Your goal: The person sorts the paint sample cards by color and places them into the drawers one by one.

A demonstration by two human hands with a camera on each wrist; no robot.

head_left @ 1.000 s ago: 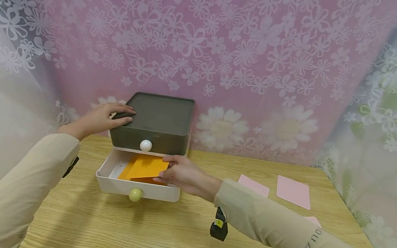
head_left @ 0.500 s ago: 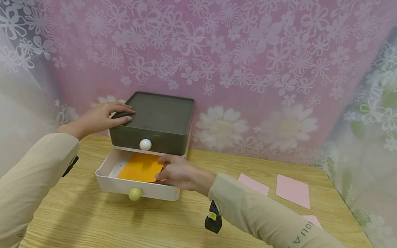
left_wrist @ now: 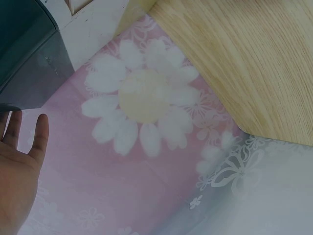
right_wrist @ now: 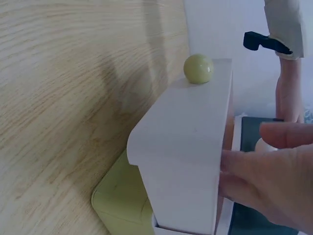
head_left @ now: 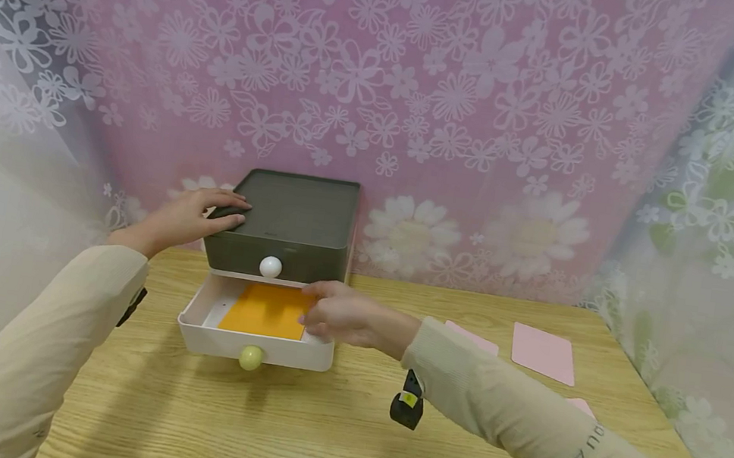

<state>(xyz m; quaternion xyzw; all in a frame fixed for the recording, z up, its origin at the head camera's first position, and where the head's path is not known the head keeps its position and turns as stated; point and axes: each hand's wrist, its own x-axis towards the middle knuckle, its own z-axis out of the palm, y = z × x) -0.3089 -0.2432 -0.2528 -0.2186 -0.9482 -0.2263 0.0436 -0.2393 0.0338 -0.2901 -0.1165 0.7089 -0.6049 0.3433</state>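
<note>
A small drawer box (head_left: 300, 209) has a dark upper drawer with a white knob (head_left: 271, 267). Below it, a white drawer (head_left: 296, 355) with a yellow-green knob (head_left: 250, 357) is pulled out. Flat inside this drawer lies an orange card (head_left: 264, 310). My left hand (head_left: 186, 218) rests on the left edge of the dark top, fingers extended. Over the white drawer's right end is my right hand (head_left: 345, 316), slightly blurred, its fingertips beside the card's right edge. In the right wrist view, those fingers (right_wrist: 239, 164) reach over the drawer wall and appear to hold nothing.
Pink cards lie on the wooden table (head_left: 341, 440) at the right: a square one (head_left: 543, 353), one partly behind the right sleeve (head_left: 472, 337), and another mostly covered (head_left: 582, 407). A light green base (right_wrist: 122, 196) shows under the drawer. A floral cloth (head_left: 422, 113) hangs behind.
My right hand has lowered the orange card flat into the drawer, let go of it, and drawn slightly up and right. My left hand has stayed on the box.
</note>
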